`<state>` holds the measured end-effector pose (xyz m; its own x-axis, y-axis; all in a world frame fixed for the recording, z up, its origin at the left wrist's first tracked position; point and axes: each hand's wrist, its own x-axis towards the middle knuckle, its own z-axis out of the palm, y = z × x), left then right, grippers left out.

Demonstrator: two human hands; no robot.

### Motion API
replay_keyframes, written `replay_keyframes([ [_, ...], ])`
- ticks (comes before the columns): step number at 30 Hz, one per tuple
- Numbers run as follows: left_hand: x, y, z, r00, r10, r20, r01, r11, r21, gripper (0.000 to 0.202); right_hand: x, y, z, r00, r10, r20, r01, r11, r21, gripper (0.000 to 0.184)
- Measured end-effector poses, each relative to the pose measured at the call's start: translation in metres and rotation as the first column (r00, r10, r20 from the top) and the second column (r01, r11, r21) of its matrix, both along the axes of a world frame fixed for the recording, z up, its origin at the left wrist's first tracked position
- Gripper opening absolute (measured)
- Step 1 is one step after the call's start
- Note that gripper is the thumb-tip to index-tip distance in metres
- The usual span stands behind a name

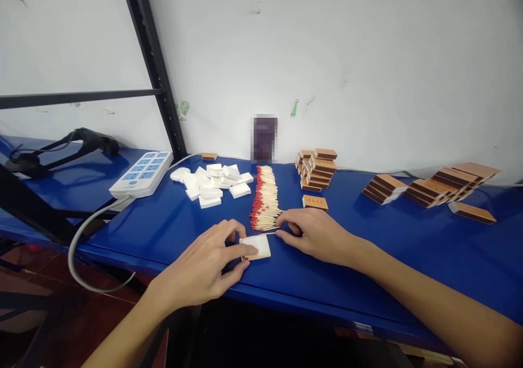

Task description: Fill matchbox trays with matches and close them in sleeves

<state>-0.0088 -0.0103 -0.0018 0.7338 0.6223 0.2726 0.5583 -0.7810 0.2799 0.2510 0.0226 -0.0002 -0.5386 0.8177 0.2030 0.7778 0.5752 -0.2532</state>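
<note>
My left hand (206,267) rests near the front edge of the blue table (388,248), its fingers closed round the left side of a white matchbox tray (256,246) that lies flat. My right hand (312,233) lies just right of the tray, fingers pinched on the near end of a long row of red-tipped matches (265,199). A single closed brown matchbox (315,202) sits just beyond my right hand.
A heap of white trays (214,184) lies behind my left hand, next to a white-and-blue power strip (141,173) with a grey cable. Stacks of brown matchboxes (317,168) stand at the back, with more rows (433,188) far right. A black frame post (153,62) rises at left.
</note>
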Motion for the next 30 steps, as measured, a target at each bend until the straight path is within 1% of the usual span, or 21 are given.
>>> replay_keyframes([
  [4, -0.001, 0.0, -0.002, 1.0, 0.007, -0.005, -0.007, 1.0, 0.007, 0.023, -0.002, 0.0, -0.001, 1.0, 0.027, -0.007, -0.027, 1.0, -0.01, 0.011],
  [8, -0.001, 0.001, -0.004, 1.0, -0.001, 0.024, 0.001, 0.999, 0.035, 0.023, -0.004, -0.001, 0.001, 0.999, 0.055, 0.0, -0.055, 0.997, -0.049, 0.011],
  [15, -0.001, 0.001, -0.006, 0.997, -0.053, 0.061, 0.049, 0.997, 0.053, 0.025, -0.003, -0.005, 0.007, 0.994, 0.086, 0.062, -0.078, 0.99, -0.121, 0.014],
  [19, -0.001, 0.001, -0.005, 0.994, -0.077, 0.073, 0.074, 0.996, 0.046, 0.025, -0.003, -0.009, 0.008, 0.993, 0.1, 0.063, -0.091, 0.987, -0.134, 0.012],
  [22, -0.001, 0.002, -0.003, 0.99, -0.105, 0.098, 0.106, 0.994, -0.006, 0.027, -0.004, -0.011, 0.006, 0.994, 0.104, 0.039, -0.099, 0.989, -0.114, 0.011],
  [24, -0.001, 0.002, -0.003, 0.986, -0.118, 0.117, 0.123, 0.992, -0.038, 0.029, -0.005, -0.011, 0.004, 0.992, 0.128, 0.009, -0.127, 0.989, -0.074, 0.012],
  [27, -0.001, 0.002, -0.002, 0.984, -0.121, 0.127, 0.127, 0.991, -0.043, 0.028, -0.006, -0.012, -0.001, 0.978, 0.203, -0.053, -0.203, 0.979, 0.008, 0.017],
  [30, 0.0, 0.003, -0.002, 0.986, -0.116, 0.119, 0.121, 0.992, -0.036, 0.027, -0.007, -0.01, -0.005, 0.968, 0.231, -0.096, -0.226, 0.972, 0.061, 0.02],
])
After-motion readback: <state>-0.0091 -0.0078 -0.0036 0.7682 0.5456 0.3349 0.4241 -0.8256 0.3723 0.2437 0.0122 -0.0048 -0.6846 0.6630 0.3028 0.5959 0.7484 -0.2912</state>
